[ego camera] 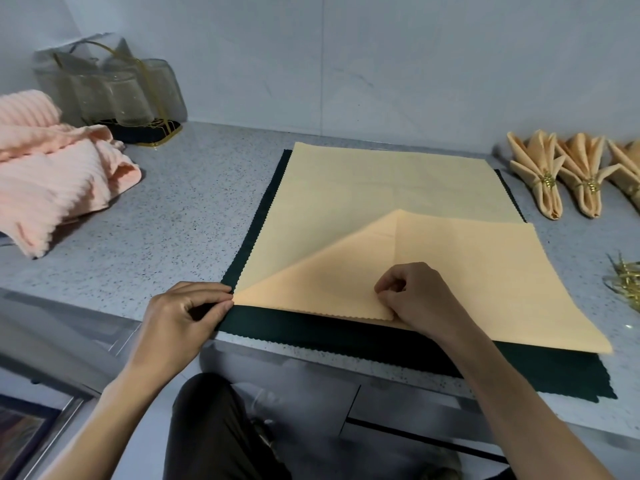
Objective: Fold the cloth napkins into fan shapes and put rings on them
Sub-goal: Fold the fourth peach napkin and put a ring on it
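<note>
Head view: peach napkin (381, 188) lies on dark green cloth (311, 332), near corner folded over. Left hand (187, 311) pinches its left corner; right hand (412, 296) pinches the folded edge. Ringed fan napkins (535, 171) far right; pink towel (52, 174) left; glass jars (114, 91) in a rack behind.

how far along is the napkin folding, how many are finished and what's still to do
Done: three folded napkins with gold rings lie at the right edge of the counter, the third partly cut off. In hand: a flat peach napkin on the dark green cloth; the right hand pinches a corner folded over, the left hand pins the near-left corner. Left: pleating it and adding a ring from the gold rings at right.
</note>
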A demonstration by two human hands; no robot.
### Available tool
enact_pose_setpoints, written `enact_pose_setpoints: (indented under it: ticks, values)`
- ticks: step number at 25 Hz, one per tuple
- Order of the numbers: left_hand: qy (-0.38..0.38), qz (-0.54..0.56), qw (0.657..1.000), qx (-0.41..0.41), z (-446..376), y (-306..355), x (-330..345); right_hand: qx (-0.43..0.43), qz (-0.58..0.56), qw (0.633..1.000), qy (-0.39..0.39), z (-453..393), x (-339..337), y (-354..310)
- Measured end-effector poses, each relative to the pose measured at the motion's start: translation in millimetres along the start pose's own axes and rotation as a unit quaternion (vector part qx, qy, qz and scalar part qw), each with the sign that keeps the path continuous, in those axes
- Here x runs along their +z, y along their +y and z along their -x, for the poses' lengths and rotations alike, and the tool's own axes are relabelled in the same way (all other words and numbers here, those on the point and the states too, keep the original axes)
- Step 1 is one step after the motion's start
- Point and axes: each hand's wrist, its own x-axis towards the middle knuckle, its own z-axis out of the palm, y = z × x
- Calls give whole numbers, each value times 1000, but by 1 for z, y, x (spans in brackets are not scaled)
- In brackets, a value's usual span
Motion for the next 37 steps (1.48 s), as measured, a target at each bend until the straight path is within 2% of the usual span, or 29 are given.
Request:
enact_pose_setpoints:
  ticks: [8,11,12,14,17,19,20,22,23,25,27,29,31,37]
  values:
    - [-26,-47,997,-51,-1,3,0,9,-8,1000,-10,-2,-4,0]
    - [-2,-152,988,16,-2,27,5,7,3,1000,-9,-2,-3,0]
    - [-19,-165,985,47,-7,39,15,6,7,1000,-7,-3,-3,0]
    - [-100,-158,979,84,-23,72,46,6,20,1000,-8,-3,-4,-1]
    - [-204,-126,970,41,-39,101,93,4,29,1000,-8,0,-3,-2]
    - [-230,-200,951,45,-38,97,111,-8,70,997,-8,5,-5,-3]
    - [-240,-232,941,50,-36,94,114,-21,130,991,1,8,-4,-6]
    - [-250,-260,931,54,-33,92,114,-114,255,958,67,9,8,-21]
    - [-267,-286,918,66,-33,93,112,-182,249,948,81,8,20,-32]
    - [-307,-359,876,95,-33,99,107,-247,195,949,-3,-1,48,-52]
    - [-319,-380,862,104,-33,100,106,-202,165,961,-94,-20,63,-55]
    - [-294,-332,891,100,-34,97,111,-147,188,965,-107,-44,59,-42]
    - [-261,-274,922,77,-35,94,115,-122,238,960,-78,-64,50,-26]
    - [-216,-260,940,51,-33,91,120,-31,287,957,14,-128,14,11]
